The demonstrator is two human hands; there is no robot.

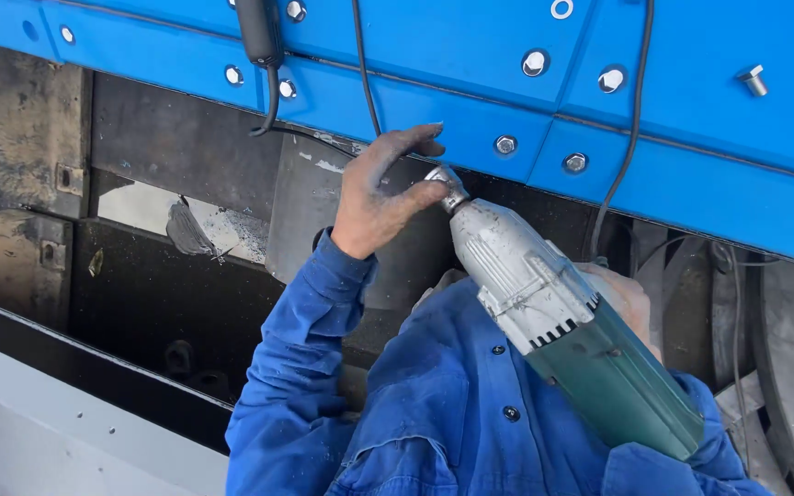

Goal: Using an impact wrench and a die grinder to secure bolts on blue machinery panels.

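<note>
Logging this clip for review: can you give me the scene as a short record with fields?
Setting: blue bolted metal panel above a dark, grimy recess
Left hand: left hand, dirty, fingers on the panel edge, thumb at the tool's nose
Right hand: right hand, mostly hidden behind the tool body
Tool: grey and green power wrench, socket end up at the panel
Clothing: blue work jacket
Other: black cables hanging down

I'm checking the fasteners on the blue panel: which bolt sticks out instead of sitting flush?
The silver bolt at the far upper right of the blue metal panel: its shank juts out at an angle, while the others sit flush.
</note>
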